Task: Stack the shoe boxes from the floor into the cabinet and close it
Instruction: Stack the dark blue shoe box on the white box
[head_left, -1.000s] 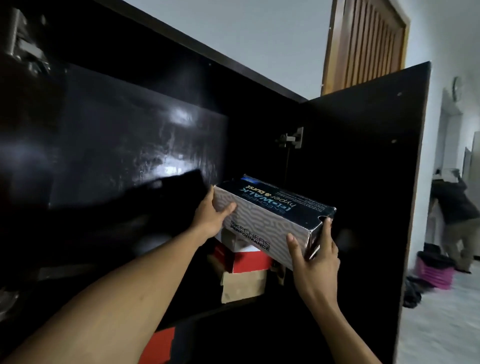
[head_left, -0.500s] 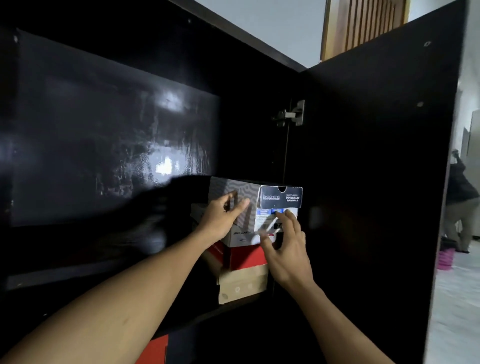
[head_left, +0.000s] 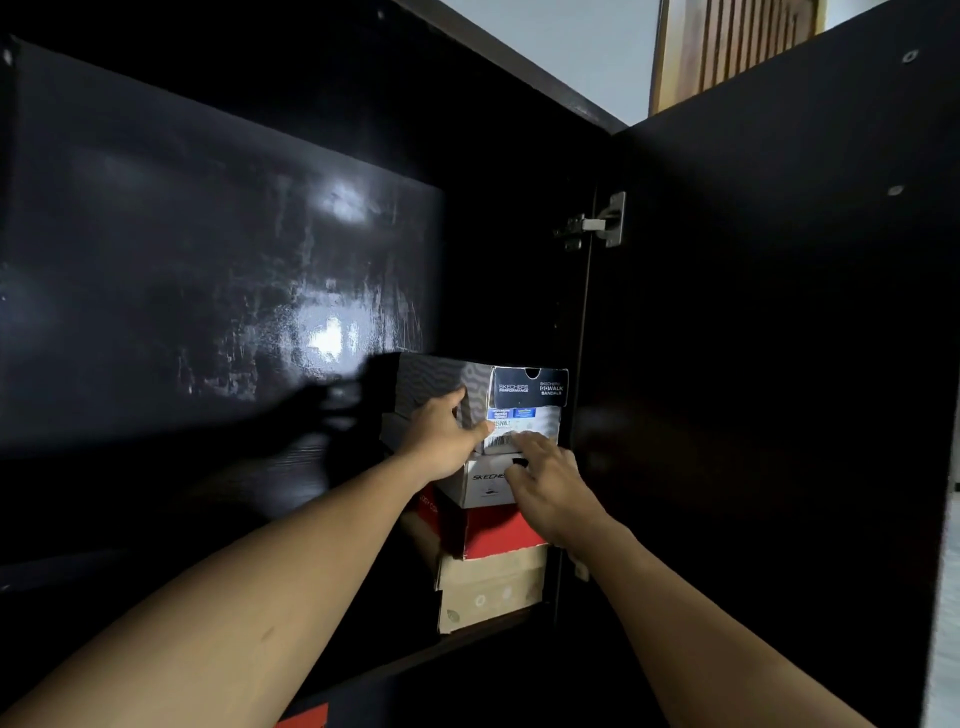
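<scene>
A grey patterned Skechers shoe box with a dark lid (head_left: 527, 395) sits on top of a stack inside the dark cabinet (head_left: 218, 270), against its right wall. Under it lie a white Skechers box (head_left: 483, 486), a red box (head_left: 498, 538) and a tan cardboard box (head_left: 488, 592). My left hand (head_left: 444, 436) grips the top box at its left front corner. My right hand (head_left: 550, 483) lies with spread fingers on the box fronts, its fingertips at the top box's label. The cabinet door (head_left: 769, 364) stands open on the right.
A metal hinge (head_left: 597, 223) joins the door to the cabinet's right wall. A red box corner (head_left: 306, 717) shows on the shelf below. The left part of this shelf is dark with a glossy back panel. A wooden slatted panel (head_left: 727, 47) rises behind the cabinet.
The grey box went from tilted in both hands in front of the cabinet to lying flat on the stack. My right hand slid down its front face.
</scene>
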